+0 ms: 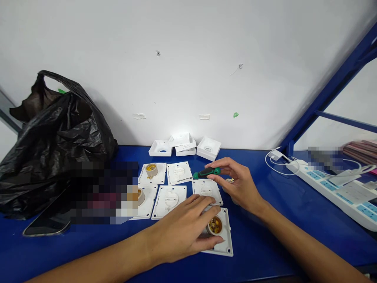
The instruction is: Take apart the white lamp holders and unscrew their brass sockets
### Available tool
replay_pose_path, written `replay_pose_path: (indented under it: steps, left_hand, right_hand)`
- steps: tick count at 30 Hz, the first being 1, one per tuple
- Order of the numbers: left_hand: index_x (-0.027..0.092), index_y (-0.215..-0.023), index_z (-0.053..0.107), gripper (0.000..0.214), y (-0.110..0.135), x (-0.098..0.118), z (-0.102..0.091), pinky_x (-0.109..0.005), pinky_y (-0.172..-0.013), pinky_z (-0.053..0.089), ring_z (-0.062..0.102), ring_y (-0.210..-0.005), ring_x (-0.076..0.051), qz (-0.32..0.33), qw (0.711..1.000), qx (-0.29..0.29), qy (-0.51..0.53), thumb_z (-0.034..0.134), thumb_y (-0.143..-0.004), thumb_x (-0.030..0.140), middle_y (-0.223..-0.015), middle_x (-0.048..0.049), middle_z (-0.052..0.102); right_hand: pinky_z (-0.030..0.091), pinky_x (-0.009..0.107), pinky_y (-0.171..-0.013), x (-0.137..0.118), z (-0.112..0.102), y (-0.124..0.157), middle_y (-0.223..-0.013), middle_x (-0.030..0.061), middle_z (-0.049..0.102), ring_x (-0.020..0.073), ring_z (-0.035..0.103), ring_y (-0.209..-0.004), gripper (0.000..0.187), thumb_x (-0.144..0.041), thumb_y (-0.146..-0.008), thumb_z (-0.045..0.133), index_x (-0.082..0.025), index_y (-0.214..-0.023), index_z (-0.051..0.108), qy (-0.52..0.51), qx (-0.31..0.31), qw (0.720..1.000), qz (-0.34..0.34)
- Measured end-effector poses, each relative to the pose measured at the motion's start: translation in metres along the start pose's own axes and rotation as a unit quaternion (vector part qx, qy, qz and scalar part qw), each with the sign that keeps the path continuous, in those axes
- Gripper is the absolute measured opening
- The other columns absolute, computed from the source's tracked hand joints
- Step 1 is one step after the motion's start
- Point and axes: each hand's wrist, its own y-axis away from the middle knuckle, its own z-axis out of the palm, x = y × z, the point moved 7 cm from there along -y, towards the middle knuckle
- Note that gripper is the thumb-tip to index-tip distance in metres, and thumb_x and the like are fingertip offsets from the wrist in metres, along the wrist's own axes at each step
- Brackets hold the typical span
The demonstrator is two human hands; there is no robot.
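Observation:
My right hand (235, 182) grips a screwdriver (207, 172) by its green and black handle, held sideways above the plates. My left hand (191, 224) curls round a round lamp socket (214, 225) with a brass-coloured inside, which sits on a square white plate (226, 241) near the table's front. Part of that plate and socket lies hidden under my fingers. Just behind is another white plate (210, 188) with a round raised centre. More such plates stand to the left, including one with a socket (152, 169) on it.
White square covers (160, 147) are heaped by the wall. A black plastic bag (55, 137) and a dark phone-like slab (48, 218) lie at left, near a pixelated patch. At right, a white power strip (338, 192) with cables runs along the blue table (265, 251).

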Motion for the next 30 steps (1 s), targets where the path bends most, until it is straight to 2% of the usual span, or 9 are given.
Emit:
replay_pose_path:
  steps: [4,7,10,13,19,22,27,30]
  left_hand:
    - [0.015,-0.138,0.059,0.051,0.0,-0.001,0.001,-0.046,-0.106,0.056,0.065,-0.119,-0.032,-0.004,1.0,-0.007,0.0,0.075,-0.099,0.045,-0.128,-0.0125,0.067]
    - [0.015,-0.138,0.058,0.05,0.001,0.0,0.001,-0.045,-0.106,0.056,0.065,-0.12,-0.031,-0.001,1.0,-0.01,0.002,0.073,-0.101,0.045,-0.13,-0.0128,0.066]
    - [0.014,-0.136,0.059,0.048,0.002,0.001,0.0,-0.046,-0.107,0.057,0.065,-0.121,-0.032,0.005,1.0,-0.008,0.003,0.071,-0.102,0.046,-0.131,-0.0136,0.065]
    - [0.015,-0.138,0.057,0.05,0.002,0.0,0.0,-0.045,-0.108,0.057,0.065,-0.125,-0.032,0.004,1.0,-0.002,0.008,0.071,-0.102,0.046,-0.134,-0.0141,0.065]
    - [0.019,-0.143,0.055,0.048,0.003,-0.001,-0.001,-0.045,-0.109,0.058,0.065,-0.13,-0.032,-0.011,1.0,0.0,0.02,0.066,-0.105,0.047,-0.141,-0.0135,0.065]
    - [0.02,-0.145,0.054,0.049,0.003,0.0,-0.001,-0.045,-0.111,0.057,0.065,-0.132,-0.031,-0.015,1.0,0.003,0.024,0.065,-0.106,0.047,-0.143,-0.0132,0.065]
    - [0.019,-0.142,0.055,0.045,0.004,-0.004,-0.001,-0.048,-0.114,0.055,0.061,-0.139,-0.032,-0.039,0.999,0.011,0.008,0.062,-0.107,0.047,-0.153,-0.0158,0.06]
    - [0.019,-0.141,0.054,0.042,0.003,-0.003,-0.002,-0.047,-0.118,0.051,0.054,-0.146,-0.032,-0.034,0.999,0.013,0.0,0.062,-0.108,0.045,-0.156,-0.0151,0.056]
  right_hand:
    - [0.07,0.041,-0.089,0.001,0.0,0.0,-0.114,0.0041,0.081,0.0227,0.08,-0.106,0.02,-0.028,-0.094,0.08,-0.028,-0.113,0.073,-0.034,-0.004,0.999,0.013]
    - [0.068,0.041,-0.092,0.0,-0.014,-0.003,-0.11,0.0034,0.08,0.0222,0.079,-0.105,0.018,-0.025,-0.095,0.079,-0.028,-0.112,0.073,-0.006,0.048,0.999,0.0]
    - [0.065,0.043,-0.092,-0.004,-0.029,-0.007,-0.106,0.0032,0.078,0.0217,0.076,-0.102,0.016,-0.024,-0.095,0.078,-0.026,-0.11,0.073,0.07,0.095,0.993,-0.026]
    - [0.063,0.043,-0.089,-0.005,-0.032,-0.009,-0.101,0.0028,0.077,0.0203,0.073,-0.094,0.012,-0.025,-0.096,0.077,-0.025,-0.107,0.073,0.108,0.091,0.99,-0.027]
    - [0.064,0.042,-0.093,0.0,-0.02,-0.007,-0.103,0.0027,0.078,0.0209,0.075,-0.099,0.012,-0.028,-0.096,0.078,-0.026,-0.107,0.073,0.036,0.05,0.998,0.003]
    - [0.063,0.041,-0.093,0.0,-0.025,-0.007,-0.103,0.0021,0.077,0.0205,0.075,-0.1,0.013,-0.028,-0.096,0.078,-0.027,-0.107,0.074,0.035,0.072,0.997,-0.002]
    - [0.061,0.041,-0.087,-0.004,-0.045,-0.009,-0.099,0.0031,0.075,0.0211,0.072,-0.094,0.011,-0.028,-0.098,0.074,-0.027,-0.109,0.072,0.058,0.143,0.987,-0.033]
    - [0.059,0.042,-0.084,-0.006,-0.046,-0.01,-0.096,0.0035,0.074,0.0213,0.07,-0.087,0.01,-0.029,-0.099,0.072,-0.026,-0.109,0.073,0.1,0.135,0.985,-0.034]
